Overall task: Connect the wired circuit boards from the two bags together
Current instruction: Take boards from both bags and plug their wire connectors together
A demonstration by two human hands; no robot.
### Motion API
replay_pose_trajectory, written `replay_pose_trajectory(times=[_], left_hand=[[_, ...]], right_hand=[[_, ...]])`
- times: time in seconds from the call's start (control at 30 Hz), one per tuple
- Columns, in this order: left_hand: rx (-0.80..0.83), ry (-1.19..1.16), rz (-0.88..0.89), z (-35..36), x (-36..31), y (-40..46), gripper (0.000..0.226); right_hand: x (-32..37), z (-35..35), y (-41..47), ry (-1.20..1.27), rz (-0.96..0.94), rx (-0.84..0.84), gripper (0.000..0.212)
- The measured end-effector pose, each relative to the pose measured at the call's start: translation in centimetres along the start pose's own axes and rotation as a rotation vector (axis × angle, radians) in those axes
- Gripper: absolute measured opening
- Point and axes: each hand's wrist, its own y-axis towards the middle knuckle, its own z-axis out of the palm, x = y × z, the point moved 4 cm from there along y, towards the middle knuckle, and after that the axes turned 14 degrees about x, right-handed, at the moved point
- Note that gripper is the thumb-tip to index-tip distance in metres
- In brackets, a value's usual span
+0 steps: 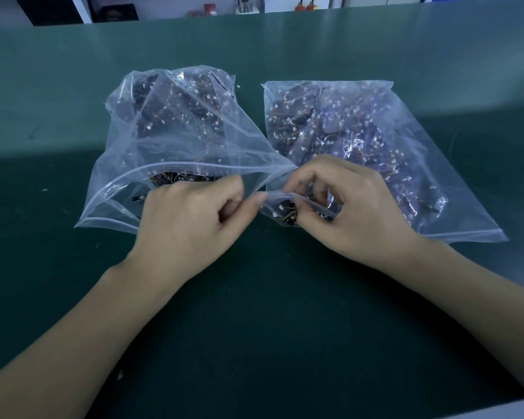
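Note:
Two clear zip bags lie side by side on the green mat, both full of small dark circuit boards with thin wires and white connectors. The left bag (176, 122) has its mouth gaping open toward me. The right bag (375, 140) lies flatter. My left hand (191, 219) has its fingers curled and pinches the near left corner of the right bag's rim. My right hand (345, 210) grips that same rim, fingers tucked into the mouth beside a dark board (288, 214) with wires. What the fingertips touch inside is hidden.
The green mat (254, 328) stretches all round the bags. The table's near edge shows pale at the bottom right. Beyond the far edge, small objects stand on a shelf (242, 7) against the back wall.

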Motion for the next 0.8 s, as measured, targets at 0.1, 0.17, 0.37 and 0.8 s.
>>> replay_pose_trajectory(times=[0.1,0.17,0.37,0.8], left_hand=[[0.045,0.088,-0.123,-0.1,1.6,0.0,0.036],[0.069,0.077,-0.106,-0.2,1.9,0.3,0.028],[0.165,0.210,-0.105,0.8,2.3,0.2,0.014],[0.159,0.197,-0.123,0.7,2.7,0.3,0.010]], right_hand=[[-0.1,0.0,0.0,0.003,0.007,-0.002,0.023],[-0.2,0.1,0.0,0.003,0.006,-0.003,0.024],[-0.3,0.1,0.0,-0.002,0.013,-0.010,0.023],[-0.4,0.2,-0.1,0.022,0.020,0.023,0.022]])
